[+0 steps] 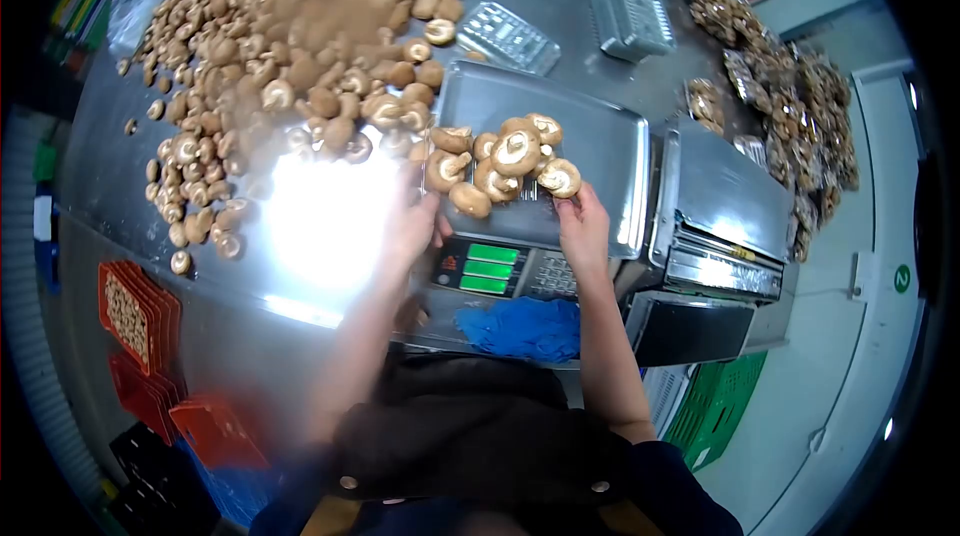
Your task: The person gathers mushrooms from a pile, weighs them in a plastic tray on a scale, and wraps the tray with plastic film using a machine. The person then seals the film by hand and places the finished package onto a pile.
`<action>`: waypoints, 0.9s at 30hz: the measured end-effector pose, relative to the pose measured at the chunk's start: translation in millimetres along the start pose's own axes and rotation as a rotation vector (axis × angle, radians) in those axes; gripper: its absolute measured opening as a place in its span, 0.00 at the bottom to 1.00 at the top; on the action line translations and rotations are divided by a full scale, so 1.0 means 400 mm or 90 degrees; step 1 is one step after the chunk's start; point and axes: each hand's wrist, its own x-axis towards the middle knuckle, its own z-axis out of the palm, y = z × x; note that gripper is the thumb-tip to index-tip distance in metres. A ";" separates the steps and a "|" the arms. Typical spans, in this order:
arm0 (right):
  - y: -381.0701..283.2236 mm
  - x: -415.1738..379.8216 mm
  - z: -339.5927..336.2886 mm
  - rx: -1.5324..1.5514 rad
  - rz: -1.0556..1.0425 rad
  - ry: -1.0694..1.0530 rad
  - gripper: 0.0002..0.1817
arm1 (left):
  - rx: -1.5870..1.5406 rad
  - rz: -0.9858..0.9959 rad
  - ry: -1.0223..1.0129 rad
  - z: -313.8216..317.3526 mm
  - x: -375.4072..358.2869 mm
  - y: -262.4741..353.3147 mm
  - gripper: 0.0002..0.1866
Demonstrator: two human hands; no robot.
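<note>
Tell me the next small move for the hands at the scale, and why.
Probably steady the mushrooms on the scale and let go to read the green display. Both the left hand and the right hand sit at the mound's near edge, apparently touching it, which would skew the reading.

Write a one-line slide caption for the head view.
Two bare hands, left hand and right hand, steady a heap of brown mushrooms on a steel weighing scale.

Both bare forearms are reaching forward, side by side. The left hand (412, 221) is blurring, fingers pointing ahead, its grip unreadable. The right hand (583, 226) is extending with fingers curled loosely at their tips.
</note>
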 end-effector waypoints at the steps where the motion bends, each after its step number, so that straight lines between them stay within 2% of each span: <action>1: 0.014 -0.005 -0.023 -0.091 -0.050 0.030 0.19 | 0.097 0.034 0.018 0.029 -0.002 0.017 0.16; 2: 0.024 -0.008 -0.041 -0.146 -0.081 0.049 0.20 | 0.170 0.048 0.010 0.051 0.000 0.025 0.16; 4: 0.042 -0.017 -0.069 -0.254 -0.141 0.079 0.22 | 0.349 0.175 0.013 0.071 0.039 -0.037 0.16; 7: 0.072 -0.021 -0.099 -0.286 -0.135 0.032 0.21 | 0.536 0.375 0.087 0.080 0.058 -0.086 0.17; 10: 0.081 -0.033 -0.122 -0.262 -0.148 0.003 0.26 | 0.574 0.331 0.073 0.060 0.043 -0.064 0.18; 11: 0.083 -0.036 -0.124 -0.245 -0.153 0.002 0.27 | 0.617 0.426 0.130 0.059 0.026 -0.047 0.17; 13: 0.066 -0.043 -0.127 -0.242 -0.155 0.015 0.28 | 0.549 0.470 0.160 0.091 0.004 0.019 0.18; 15: 0.043 -0.056 -0.115 -0.232 -0.167 0.041 0.27 | 0.550 0.587 0.081 0.126 0.007 0.057 0.20; 16: 0.030 -0.063 -0.105 -0.229 -0.176 0.053 0.27 | 0.470 0.545 -0.015 0.155 -0.005 0.071 0.25; 17: 0.017 -0.073 -0.095 -0.226 -0.187 0.065 0.27 | 0.462 0.600 -0.068 0.176 0.004 0.079 0.28; 19: 0.009 -0.085 -0.077 -0.222 -0.201 0.070 0.26 | 0.573 0.705 -0.089 0.216 0.019 0.080 0.30; 22: 0.017 -0.091 -0.062 -0.216 -0.210 0.054 0.25 | 0.527 0.704 -0.121 0.241 0.052 0.039 0.31; 25: 0.020 -0.085 -0.068 -0.160 -0.218 0.070 0.25 | 0.343 0.596 -0.138 0.232 0.036 0.037 0.31; 27: 0.030 -0.071 -0.081 -0.132 -0.217 0.108 0.26 | 0.370 0.661 -0.055 0.203 0.021 0.056 0.28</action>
